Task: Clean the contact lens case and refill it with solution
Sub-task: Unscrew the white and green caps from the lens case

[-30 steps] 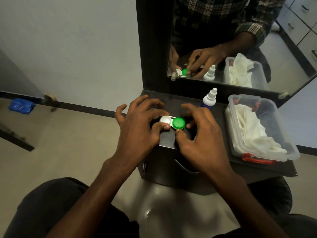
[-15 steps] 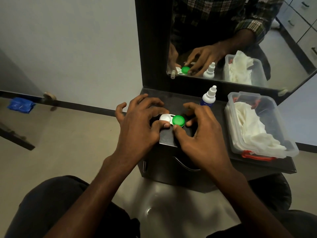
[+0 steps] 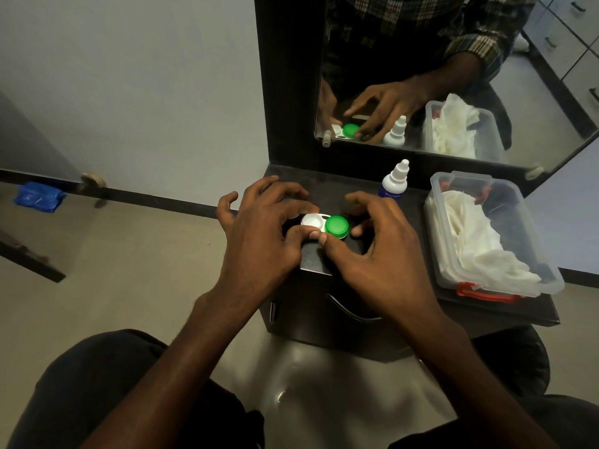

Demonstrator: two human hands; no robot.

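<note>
Nearest to me, my two forearms reached forward over my dark trousers to the desk (image 3: 486, 306), a small black one. At its front left corner my left hand (image 3: 259, 241) held the contact lens case (image 3: 324, 225) from the left side, fingers curled, the thumb tip pressing its front edge beside the white cap (image 3: 310, 220). My right hand (image 3: 382, 254) gripped the green cap (image 3: 337, 226), thumb in front and fingers bent around its right side. The case lay flat on the desk top. Behind my right hand, near the back edge, stood the solution bottle (image 3: 393, 183), upright and closed. Along the right edge sat a clear plastic box (image 3: 551, 280) with white tissues (image 3: 470, 241) inside. Farthest, the mirror (image 3: 534, 102) rose from the back edge and showed the hands again.
</note>
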